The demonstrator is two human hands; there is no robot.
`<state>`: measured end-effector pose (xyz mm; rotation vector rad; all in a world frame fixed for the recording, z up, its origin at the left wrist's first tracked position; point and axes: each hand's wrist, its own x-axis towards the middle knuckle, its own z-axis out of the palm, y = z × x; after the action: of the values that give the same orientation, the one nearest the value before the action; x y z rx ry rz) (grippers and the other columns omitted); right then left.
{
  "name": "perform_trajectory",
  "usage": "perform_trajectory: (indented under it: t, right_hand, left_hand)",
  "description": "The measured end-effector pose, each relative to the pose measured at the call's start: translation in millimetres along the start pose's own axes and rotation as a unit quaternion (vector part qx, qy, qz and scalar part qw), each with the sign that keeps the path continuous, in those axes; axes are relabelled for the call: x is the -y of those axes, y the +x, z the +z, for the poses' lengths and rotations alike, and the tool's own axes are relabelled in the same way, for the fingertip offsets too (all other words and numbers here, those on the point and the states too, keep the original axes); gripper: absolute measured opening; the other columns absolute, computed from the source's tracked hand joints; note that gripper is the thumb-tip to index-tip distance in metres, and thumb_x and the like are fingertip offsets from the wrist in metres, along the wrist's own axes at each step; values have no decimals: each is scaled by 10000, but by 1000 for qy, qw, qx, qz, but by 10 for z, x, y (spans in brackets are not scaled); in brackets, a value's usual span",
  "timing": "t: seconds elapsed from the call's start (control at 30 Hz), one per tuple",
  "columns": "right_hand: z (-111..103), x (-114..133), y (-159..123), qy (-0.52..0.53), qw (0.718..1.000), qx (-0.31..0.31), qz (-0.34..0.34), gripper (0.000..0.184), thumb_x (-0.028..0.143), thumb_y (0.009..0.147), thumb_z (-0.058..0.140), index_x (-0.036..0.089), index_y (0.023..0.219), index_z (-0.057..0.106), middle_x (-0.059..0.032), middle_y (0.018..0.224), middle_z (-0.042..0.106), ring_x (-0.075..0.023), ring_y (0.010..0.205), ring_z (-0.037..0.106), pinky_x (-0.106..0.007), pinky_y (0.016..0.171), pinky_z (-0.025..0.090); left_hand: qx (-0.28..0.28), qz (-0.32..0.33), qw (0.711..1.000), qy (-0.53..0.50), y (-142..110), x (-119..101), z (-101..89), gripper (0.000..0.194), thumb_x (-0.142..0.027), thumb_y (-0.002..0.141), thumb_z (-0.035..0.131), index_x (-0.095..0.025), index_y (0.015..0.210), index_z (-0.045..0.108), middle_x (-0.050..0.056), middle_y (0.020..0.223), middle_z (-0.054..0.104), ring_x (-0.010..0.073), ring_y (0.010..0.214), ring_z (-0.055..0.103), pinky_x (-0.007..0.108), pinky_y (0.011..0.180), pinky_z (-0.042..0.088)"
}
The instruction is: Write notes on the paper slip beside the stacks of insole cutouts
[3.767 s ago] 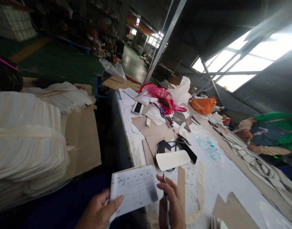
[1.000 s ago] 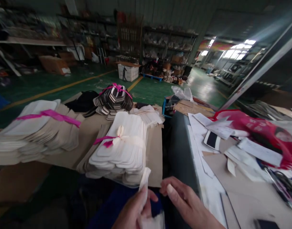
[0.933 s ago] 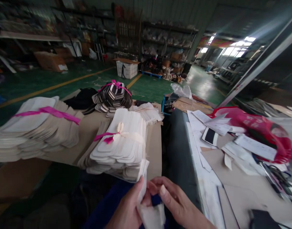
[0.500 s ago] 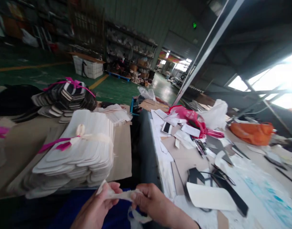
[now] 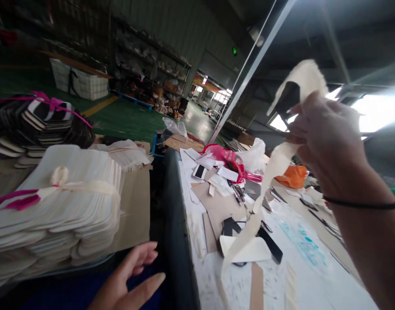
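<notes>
Right hand [image 5: 326,142] is up high, fingers pinched shut around a long cream strip [image 5: 275,165] — the strip trails down from that grip, twisting, toward the white worktable [image 5: 300,275], its lower end dangling just above the cream cut piece [image 5: 249,249] lying there. Left hand [image 5: 126,280] sits low, left of the table's dark edge, fingers spread and empty, just below the tied bundle of cream pieces [image 5: 55,211].

The risk, as I judge it: that loose tail swings close over the clutter on the table — the scissors [image 5: 237,193], black offcuts [image 5: 229,224] — and could snag or drag something along. The pinch sits near the strip's top end, so a slip would likely drop the whole length onto the table.
</notes>
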<state>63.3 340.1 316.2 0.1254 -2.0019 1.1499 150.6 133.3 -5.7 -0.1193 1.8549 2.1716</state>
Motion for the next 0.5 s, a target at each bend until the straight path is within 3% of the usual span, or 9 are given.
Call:
perform_trajectory:
  t: [0.1, 0.17, 0.2, 0.23, 0.3, 0.37, 0.4, 0.47, 0.5]
  right_hand:
    - [384, 303, -278, 145, 974, 141, 99, 382, 275, 981, 359, 186, 617, 437, 118, 397, 167, -44, 338, 129, -165, 353, 136]
    - [593, 450, -442, 201, 947, 214, 129, 385, 306, 991, 329, 184, 640, 430, 118, 413, 138, -40, 343, 110, -150, 347, 124]
    - [670, 500, -492, 222, 937, 238, 129, 392, 307, 995, 314, 180, 642, 428, 117, 415, 132, -37, 342, 109, -147, 345, 118]
    - [728, 530, -515, 233, 931, 252, 124, 396, 300, 998, 299, 177, 645, 429, 115, 417, 132, -33, 341, 112, -143, 343, 116]
    - [780, 514, -479, 233, 932, 252, 121, 401, 287, 999, 288, 173, 641, 428, 113, 422, 132, -28, 336, 121, -135, 337, 124]
    - [750, 383, -352, 209, 944, 218, 132, 390, 289, 994, 295, 178, 642, 423, 115, 434, 124, -27, 328, 124, -130, 331, 138]
    - [705, 277, -268, 197, 951, 194, 140, 380, 291, 988, 306, 181, 643, 422, 117, 436, 122, -28, 325, 125, -128, 328, 143]
    - [556, -4, -88, 183, 962, 139, 147, 357, 277, 975, 337, 178, 646, 435, 123, 426, 134, -31, 324, 127, -129, 321, 143]
    - [453, -172, -3, 178, 967, 108, 150, 349, 258, 967, 350, 171, 643, 446, 124, 414, 148, -32, 326, 129, -130, 318, 140]
  left_hand:
    - [39, 166, 985, 38, 171, -662, 399, 910, -531, 585, 719, -230, 1343, 317, 99, 1429, 355, 290, 1337, 259, 472, 1118, 160]
    - [99, 204, 974, -9, 228, -1040, 704, 1116, -516, 529, 770, -250, 1419, 152, 88, 1503, 204, 293, 1365, 190, 458, 1117, 179]
    - [167, 205, 963, -38, 231, -1168, 845, 1155, -497, 520, 786, -252, 1429, 116, 86, 1500, 215, 288, 1354, 222, 431, 1102, 232]
    - [225, 203, 952, -52, 220, -1246, 966, 1048, -483, 546, 776, -232, 1404, 229, 93, 1433, 352, 288, 1298, 330, 404, 1069, 296]
    - [352, 142, 924, -43, 172, -1253, 1119, 661, -456, 643, 712, -193, 1219, 521, 61, 1126, 616, 248, 1059, 552, 349, 954, 416]
    - [455, 65, 888, -9, 132, -1102, 1143, 330, -435, 730, 624, -173, 925, 677, 8, 785, 660, 191, 820, 621, 307, 840, 469]
    - [489, 36, 872, 8, 129, -989, 1115, 269, -423, 734, 622, -178, 819, 693, -11, 703, 642, 175, 762, 623, 293, 804, 480]
    - [492, 8, 870, 28, 174, -742, 1010, 213, -405, 708, 662, -202, 763, 700, -35, 643, 628, 166, 742, 630, 289, 769, 493]
    - [437, -17, 899, 29, 222, -626, 945, 215, -413, 671, 704, -216, 757, 698, -45, 629, 626, 169, 730, 634, 297, 742, 508]
